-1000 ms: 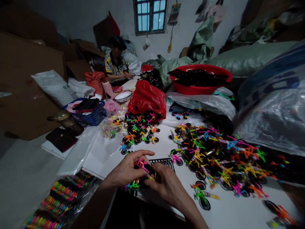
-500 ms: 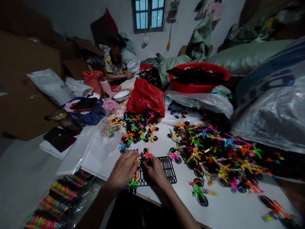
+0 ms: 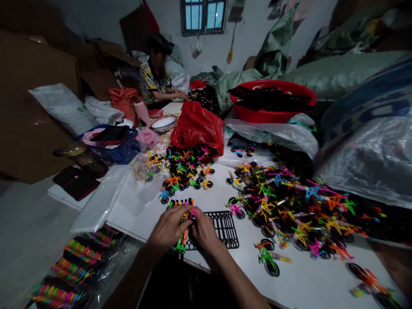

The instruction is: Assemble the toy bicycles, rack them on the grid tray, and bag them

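Observation:
A black plastic rack [image 3: 225, 229] with rows of slots lies at the table's near edge. Small colourful toy bicycles [image 3: 180, 246] stand packed along its left end. Over that row my left hand [image 3: 170, 227] is curled, its fingers and thumb closed against the toys. My right hand [image 3: 205, 229] pinches a pink toy bicycle [image 3: 193, 213] at the row's right side, close against my left fingertips. Both hands partly hide the bicycles and the slots beneath.
A heap of toy bicycles [image 3: 283, 201] covers the right of the table; a smaller pile [image 3: 183, 171] lies ahead by a red bag [image 3: 199, 128]. Bagged rows of bicycles [image 3: 74, 262] sit low left. A blue basket [image 3: 117, 148] stands left. Another person [image 3: 156, 77] works at the far end.
My right hand has brought the pink toy bicycle left and down against the row. My left thumb and fingers now meet it there. The camera view has shifted slightly.

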